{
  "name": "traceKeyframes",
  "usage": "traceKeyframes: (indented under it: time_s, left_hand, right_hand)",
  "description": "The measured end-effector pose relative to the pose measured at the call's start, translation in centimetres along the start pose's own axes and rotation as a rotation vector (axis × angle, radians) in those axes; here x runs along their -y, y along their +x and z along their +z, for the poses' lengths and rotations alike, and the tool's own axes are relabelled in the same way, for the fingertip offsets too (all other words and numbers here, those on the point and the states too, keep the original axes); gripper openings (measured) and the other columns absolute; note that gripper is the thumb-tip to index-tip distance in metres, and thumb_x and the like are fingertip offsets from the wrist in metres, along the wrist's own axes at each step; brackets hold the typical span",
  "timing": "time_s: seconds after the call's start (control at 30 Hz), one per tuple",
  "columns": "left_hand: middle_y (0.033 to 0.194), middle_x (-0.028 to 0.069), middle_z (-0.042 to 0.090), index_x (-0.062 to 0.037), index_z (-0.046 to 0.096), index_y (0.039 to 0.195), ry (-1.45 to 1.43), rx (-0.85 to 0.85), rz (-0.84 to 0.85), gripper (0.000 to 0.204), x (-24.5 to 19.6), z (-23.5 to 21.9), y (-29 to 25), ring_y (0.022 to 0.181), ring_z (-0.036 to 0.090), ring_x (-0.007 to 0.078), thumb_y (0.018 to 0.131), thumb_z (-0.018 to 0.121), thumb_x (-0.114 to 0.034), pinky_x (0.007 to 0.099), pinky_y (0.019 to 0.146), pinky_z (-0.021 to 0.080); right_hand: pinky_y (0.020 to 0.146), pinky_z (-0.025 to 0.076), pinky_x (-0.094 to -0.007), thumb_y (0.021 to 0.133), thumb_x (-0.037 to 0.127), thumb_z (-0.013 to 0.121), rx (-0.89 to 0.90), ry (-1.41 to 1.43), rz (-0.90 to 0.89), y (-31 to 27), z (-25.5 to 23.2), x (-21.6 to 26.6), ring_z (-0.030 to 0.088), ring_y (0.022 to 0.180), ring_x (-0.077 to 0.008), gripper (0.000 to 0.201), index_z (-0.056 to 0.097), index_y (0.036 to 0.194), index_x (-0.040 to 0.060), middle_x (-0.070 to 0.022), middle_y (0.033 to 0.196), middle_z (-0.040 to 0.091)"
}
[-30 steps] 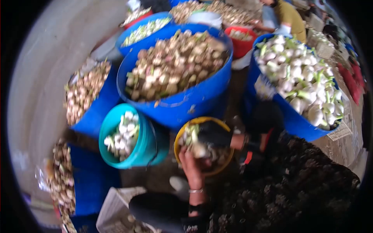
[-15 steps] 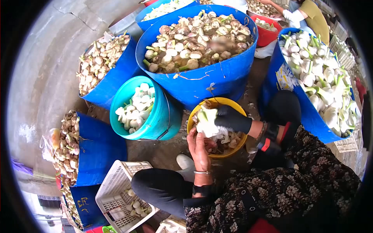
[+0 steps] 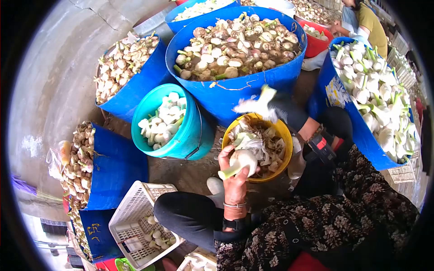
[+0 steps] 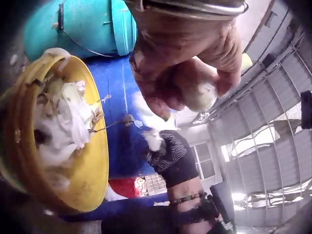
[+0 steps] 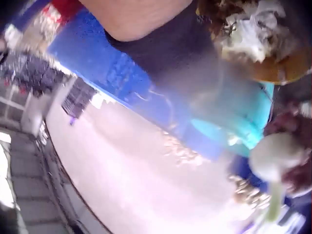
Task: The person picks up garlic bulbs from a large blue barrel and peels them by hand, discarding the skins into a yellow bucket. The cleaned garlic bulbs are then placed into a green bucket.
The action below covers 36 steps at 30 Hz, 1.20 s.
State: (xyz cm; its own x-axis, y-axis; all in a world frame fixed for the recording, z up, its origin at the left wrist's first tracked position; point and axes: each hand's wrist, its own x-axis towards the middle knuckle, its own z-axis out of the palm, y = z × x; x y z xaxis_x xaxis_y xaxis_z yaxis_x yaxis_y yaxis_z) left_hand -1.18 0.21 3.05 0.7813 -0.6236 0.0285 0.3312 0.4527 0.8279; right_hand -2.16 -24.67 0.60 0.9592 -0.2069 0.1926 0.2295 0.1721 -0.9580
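Note:
In the head view my bare left hand (image 3: 235, 187) holds a smooth white garlic bulb (image 3: 244, 160), its pale green stem pointing left, beside the near rim of a yellow bucket (image 4: 92, 180). My right hand (image 3: 290, 114), in a dark dotted glove, is above the far right of that bucket. It pinches a strip of white and pale green garlic skin (image 3: 263, 104), blurred in the head view. In the left wrist view the gloved fingers curl on the white skin (image 4: 153, 140). Loose garlic skins (image 3: 247, 141) fill much of the yellow bucket.
A turquoise bucket (image 3: 199, 135) of white bulbs stands to the left. Large blue tubs hold unpeeled garlic in water (image 3: 239, 45), and cleaned bulbs at right (image 3: 379, 95). A white crate (image 3: 122, 221) sits near the left knee. Another person (image 3: 370, 29) works at the far right.
The right hand has lifted away from the bulb, up and to the right, with a strip of skin. The left hand now shows the bulb bare, tilted with its stem to the left.

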Motion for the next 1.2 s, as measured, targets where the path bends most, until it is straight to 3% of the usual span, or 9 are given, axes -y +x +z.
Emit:
traceKeyframes:
  time_s: [0.07, 0.13, 0.37, 0.67, 0.8, 0.87, 0.93, 1.07, 1.2]
  left_hand:
    - [0.114, 0.0096, 0.045, -0.0058, 0.035, 0.127, 0.128, 0.015, 0.090, 0.066, 1.2, -2.3, 0.6, 0.097, 0.053, 0.0199, 0.070, 0.070, -0.010, 0.0332, 0.075, 0.052]
    - [0.113, 0.0082, 0.045, -0.0081, 0.037, 0.126, 0.698, -0.014, 0.292, 0.065, 0.8, -2.4, 0.8, 0.097, 0.051, 0.0176, 0.070, 0.071, -0.007, 0.0308, 0.085, 0.046]
    - [0.110, 0.0064, 0.051, -0.0057, 0.044, 0.122, 0.777, -0.062, 0.246, 0.066, 1.4, -2.5, 1.0, 0.100, 0.052, 0.0169, 0.063, 0.074, 0.001, 0.0288, 0.089, 0.043]
    - [0.102, 0.0154, 0.054, -0.0067, 0.045, 0.121, 1.299, -0.007, 0.342, 0.064, 0.6, -0.3, 1.1, 0.095, 0.058, 0.0308, 0.062, 0.071, -0.002, 0.0381, 0.080, 0.048]
    - [0.099, 0.0096, 0.054, -0.0068, 0.040, 0.116, 0.779, 0.009, 0.198, 0.056, 0.6, -1.3, 1.2, 0.089, 0.059, 0.0223, 0.068, 0.068, -0.007, 0.0330, 0.076, 0.050]
    - [0.100, 0.0070, 0.054, -0.0065, 0.041, 0.115, 0.143, 0.128, -0.229, 0.055, -0.1, -2.8, 1.2, 0.088, 0.058, 0.0182, 0.068, 0.069, -0.010, 0.0287, 0.075, 0.049]
    - [0.102, 0.0119, 0.057, -0.0053, 0.040, 0.122, -0.162, 0.180, -0.219, 0.057, 0.9, -3.9, 1.3, 0.073, 0.060, 0.0205, 0.076, 0.067, -0.025, 0.0288, 0.050, 0.051]
    - [0.101, 0.0112, 0.060, -0.0029, 0.040, 0.128, -0.076, -0.001, -0.192, 0.048, 1.7, -3.3, 1.8, 0.073, 0.061, 0.0190, 0.087, 0.055, -0.025, 0.0289, 0.052, 0.051]
    - [0.111, 0.0085, 0.059, -0.0027, 0.047, 0.127, -0.058, -0.232, -0.126, 0.040, 2.4, -1.2, 1.3, 0.088, 0.059, 0.0157, 0.092, 0.050, -0.022, 0.0263, 0.071, 0.050]
  right_hand:
    - [0.077, 0.049, -0.0384, 0.082, 0.022, 0.062, 0.132, -1.134, 0.048, -1.0, 1.0, 0.6, 0.064, 0.086, -0.0267, 0.041, 0.055, 0.118, 0.0045, -0.0152, 0.097, 0.066]
    - [0.076, 0.048, -0.0435, 0.080, 0.027, 0.064, 0.274, -1.388, 0.084, -3.1, 3.6, 1.7, 0.062, 0.088, -0.0329, 0.041, 0.057, 0.115, 0.0068, -0.0198, 0.097, 0.063]
    - [0.066, 0.050, -0.0404, 0.081, 0.025, 0.061, 0.250, -1.165, -0.402, -3.5, 7.0, 4.6, 0.063, 0.079, -0.0295, 0.025, 0.064, 0.101, 0.0116, -0.0097, 0.091, 0.065]
    - [0.056, 0.047, -0.0406, 0.075, 0.021, 0.062, 0.269, -1.282, -0.405, -3.6, 6.6, 2.9, 0.062, 0.066, -0.0292, 0.010, 0.063, 0.080, 0.0124, -0.0070, 0.073, 0.062]
    - [0.057, 0.044, -0.0431, 0.074, 0.020, 0.063, 0.189, -1.091, -0.194, -3.1, 6.1, 2.7, 0.059, 0.067, -0.0334, 0.012, 0.059, 0.078, 0.0087, -0.0078, 0.072, 0.062]
    - [0.058, 0.045, -0.0399, 0.075, 0.014, 0.062, 0.195, -1.062, -0.214, -3.1, 5.9, 2.1, 0.059, 0.064, -0.0302, 0.009, 0.059, 0.078, 0.0058, -0.0093, 0.068, 0.060]
    - [0.058, 0.045, -0.0347, 0.076, 0.009, 0.061, 0.315, -0.638, -0.168, -2.9, 5.6, 1.4, 0.058, 0.061, -0.0240, 0.006, 0.059, 0.080, 0.0042, -0.0105, 0.066, 0.057]
    - [0.059, 0.045, -0.0391, 0.075, 0.015, 0.064, 0.306, -0.310, 0.006, -3.7, 6.2, 1.6, 0.058, 0.062, -0.0315, 0.012, 0.059, 0.074, 0.0046, -0.0138, 0.069, 0.058]
    - [0.058, 0.046, -0.0381, 0.076, 0.018, 0.064, 0.269, -0.754, -0.225, -5.1, 8.4, 1.9, 0.059, 0.061, -0.0307, 0.012, 0.061, 0.074, 0.0063, -0.0130, 0.067, 0.060]
